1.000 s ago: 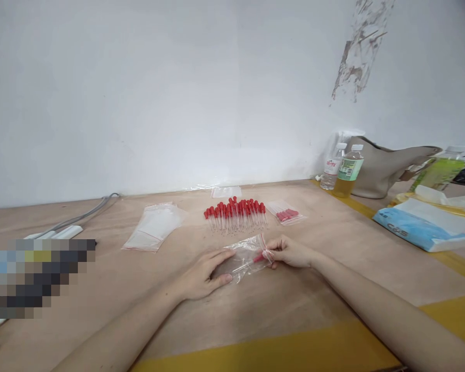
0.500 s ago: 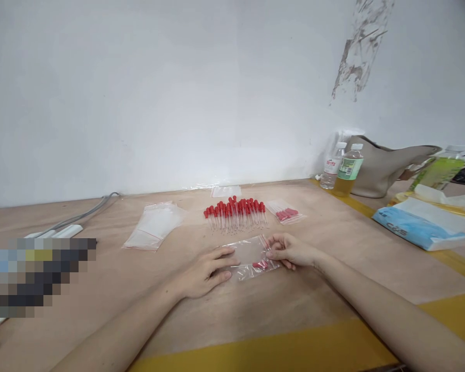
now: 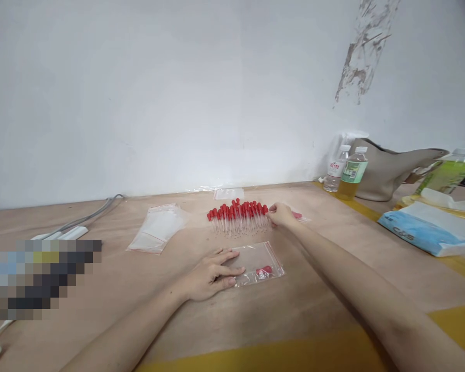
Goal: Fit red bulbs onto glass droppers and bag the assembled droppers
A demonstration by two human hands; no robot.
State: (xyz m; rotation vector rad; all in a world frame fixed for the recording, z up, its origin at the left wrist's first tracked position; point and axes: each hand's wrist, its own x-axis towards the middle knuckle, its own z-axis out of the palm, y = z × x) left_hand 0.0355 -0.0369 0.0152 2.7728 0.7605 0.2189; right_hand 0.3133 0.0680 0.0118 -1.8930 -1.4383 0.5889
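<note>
A clear zip bag (image 3: 251, 256) lies flat on the table with red-bulbed droppers (image 3: 264, 270) inside. My left hand (image 3: 213, 274) rests on the bag's left side, its fingers stretched out and holding it down. Behind the bag is a row of droppers (image 3: 238, 212) with red rubber bulbs and thin clear tubes. At the right end of that row, my right hand (image 3: 282, 214) pinches a dropper by its red bulb; the fingers partly hide it. Just past that hand, another bag with red-bulbed droppers (image 3: 296, 215) is mostly covered.
A stack of clear zip bags (image 3: 157, 227) lies at the left, and another bag (image 3: 228, 194) near the wall. Two bottles (image 3: 352, 173), a grey-brown container (image 3: 380, 175) and a blue tissue pack (image 3: 414, 230) stand at the right. A grey cable (image 3: 89, 209) runs along the left.
My right hand has let go of the zip bag's open end and moved forward to the right end of the dropper row. My left hand stays on the bag.
</note>
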